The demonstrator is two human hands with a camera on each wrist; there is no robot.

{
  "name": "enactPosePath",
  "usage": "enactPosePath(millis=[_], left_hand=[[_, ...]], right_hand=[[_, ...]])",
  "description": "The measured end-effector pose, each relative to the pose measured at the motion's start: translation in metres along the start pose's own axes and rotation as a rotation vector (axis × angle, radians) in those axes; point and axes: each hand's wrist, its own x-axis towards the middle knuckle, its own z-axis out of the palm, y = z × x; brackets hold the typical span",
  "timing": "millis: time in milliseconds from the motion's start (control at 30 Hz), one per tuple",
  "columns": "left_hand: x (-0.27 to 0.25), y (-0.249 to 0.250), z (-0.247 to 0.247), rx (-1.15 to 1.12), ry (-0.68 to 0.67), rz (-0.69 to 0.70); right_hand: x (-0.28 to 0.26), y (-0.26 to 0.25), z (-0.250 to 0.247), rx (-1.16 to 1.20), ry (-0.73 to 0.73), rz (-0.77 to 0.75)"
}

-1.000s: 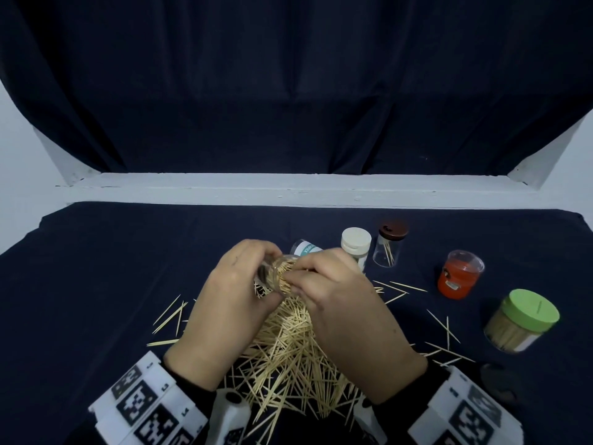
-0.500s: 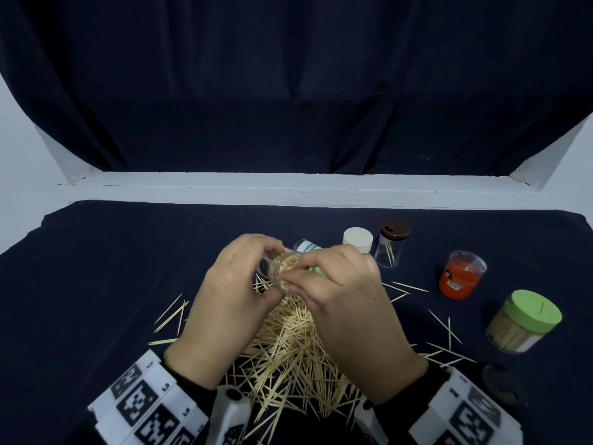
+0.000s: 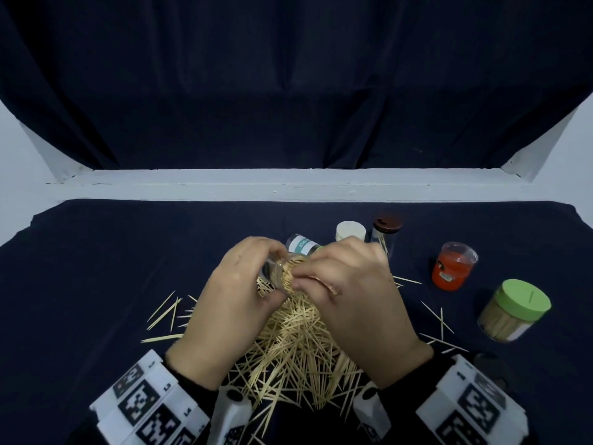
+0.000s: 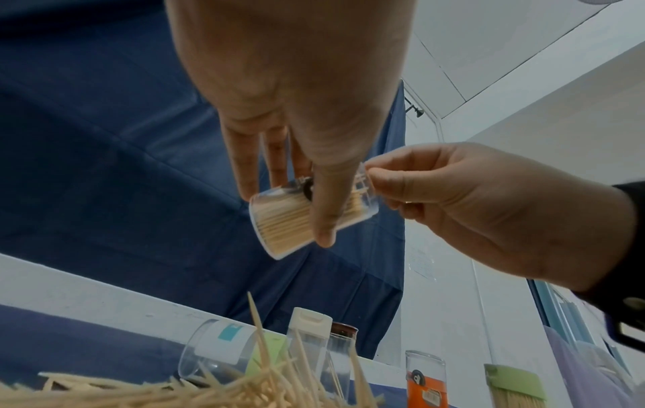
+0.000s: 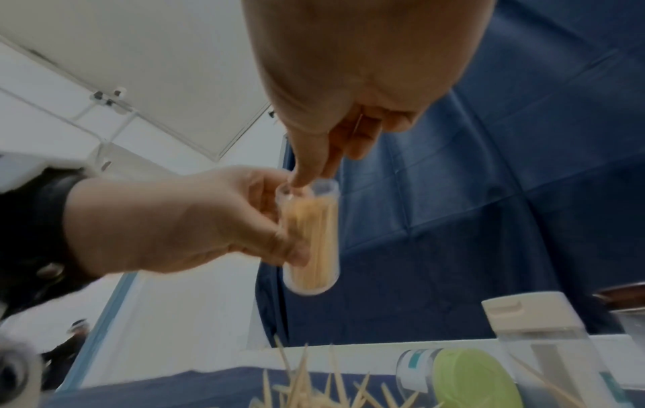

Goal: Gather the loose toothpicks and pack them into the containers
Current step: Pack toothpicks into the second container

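The left hand [image 4: 296, 82] grips a clear vial [image 4: 307, 218] — packed with pale toothpicks; the right hand [image 4: 488, 209] seemingly pinches its rim at 3 o'clock.

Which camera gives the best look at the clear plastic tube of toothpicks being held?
The left wrist view: the clear plastic tube of toothpicks shows nearly whole, side-on, crossed only by the left hand. The right wrist view shows it blurred, with the right hand at its mouth. The head view shows only its mouth between both hands.
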Motion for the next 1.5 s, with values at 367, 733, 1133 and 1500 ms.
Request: enactPosePath(millis=[367,733,1133,1500], left_hand=[[-0.008,-0.008,-0.020,0.031,-0.042,-0.188],[-0.008,-0.007,-0.018,0.046,-0.080,-0.184],[-0.006,-0.009,-0.015,0.075,-0.101,-0.207],[-0.006,-0.011,-0.014,0.075,-0.112,-0.228]], right_hand=[[-0.047,0.061,-0.083,-0.188,-0.888,0.469],[-0.075,0.030,-0.059,-0.306,-1.280,0.307],[-0.027,0.061,-0.003,-0.329,-1.036,0.212],[0.002,0.090,0.000,-0.349,-1.236,0.252]])
